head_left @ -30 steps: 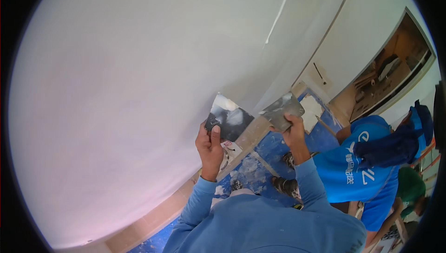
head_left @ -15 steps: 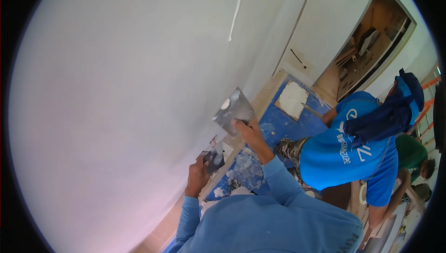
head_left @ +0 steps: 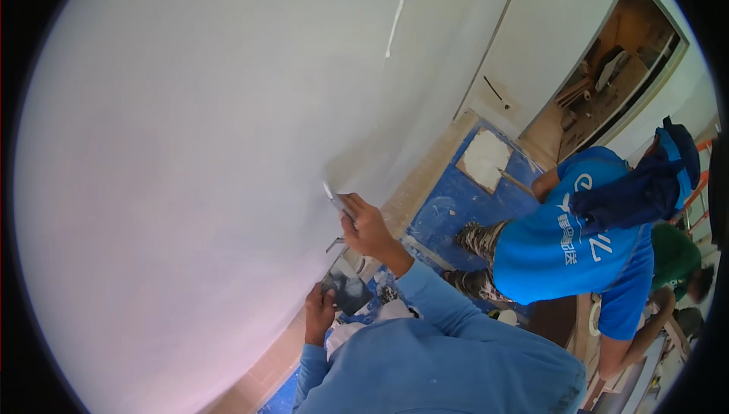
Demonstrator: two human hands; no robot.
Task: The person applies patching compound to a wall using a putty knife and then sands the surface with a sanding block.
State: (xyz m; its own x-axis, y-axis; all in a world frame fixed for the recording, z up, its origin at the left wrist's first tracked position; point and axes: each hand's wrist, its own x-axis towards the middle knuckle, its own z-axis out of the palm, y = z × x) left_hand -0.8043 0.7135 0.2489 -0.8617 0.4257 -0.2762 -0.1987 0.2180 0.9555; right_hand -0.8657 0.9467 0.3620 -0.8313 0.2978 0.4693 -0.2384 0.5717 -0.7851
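Note:
My right hand (head_left: 370, 230) grips a metal putty knife (head_left: 335, 198), seen nearly edge-on, with white filler along its edge. The blade is at the white wall (head_left: 197, 156); whether it touches cannot be made out. Lower down, beside the foot of the wall, my left hand (head_left: 318, 314) holds a second flat metal scraper (head_left: 351, 294), its dark face turned up. A narrow white filler line (head_left: 399, 10) runs down the wall above my right hand.
To my right a co-worker in a blue shirt (head_left: 571, 243) bends over a board covered in white filler (head_left: 484, 157), holding a tool by it. Blue sheeting (head_left: 448, 201) covers the floor. A doorway (head_left: 615, 64) opens at the far right. Another person in green (head_left: 672, 254) is behind.
My right hand has moved left to the wall, turning its putty knife from face-up to edge-on. My left hand has dropped slightly with its scraper.

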